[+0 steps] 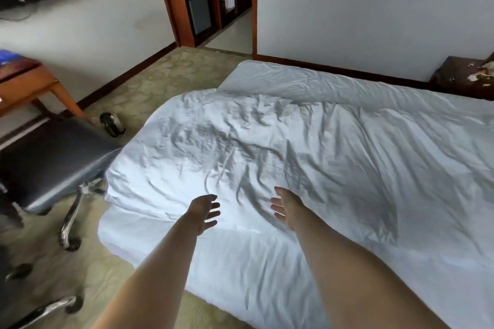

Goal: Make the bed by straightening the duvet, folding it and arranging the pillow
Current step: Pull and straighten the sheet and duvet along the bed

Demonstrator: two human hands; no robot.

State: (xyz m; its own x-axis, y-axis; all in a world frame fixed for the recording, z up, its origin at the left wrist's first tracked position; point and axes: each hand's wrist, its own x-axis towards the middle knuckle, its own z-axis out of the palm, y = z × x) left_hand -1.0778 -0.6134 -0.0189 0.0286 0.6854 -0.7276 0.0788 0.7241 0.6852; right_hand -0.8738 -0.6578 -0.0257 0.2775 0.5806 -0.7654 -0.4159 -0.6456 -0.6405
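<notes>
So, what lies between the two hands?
Only wrinkled duvet: the head view shows nothing else between the left hand and the right hand.

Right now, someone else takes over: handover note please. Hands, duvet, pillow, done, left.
Left hand: open, fingers spread, over the duvet's near edge, holding nothing.
Right hand: open, palm turned inward, also above the duvet, holding nothing.
Duvet: spread across the bed, heavily wrinkled, near edge lying a little short of the mattress edge; bare sheet shows at the far side.
Pillow: not in view.
Done: duvet laid roughly flat.
Left: smooth the wrinkles, square the edges, fold it, find and place the pillow.
Note: an office chair stands close to the bed corner on the left.
</notes>
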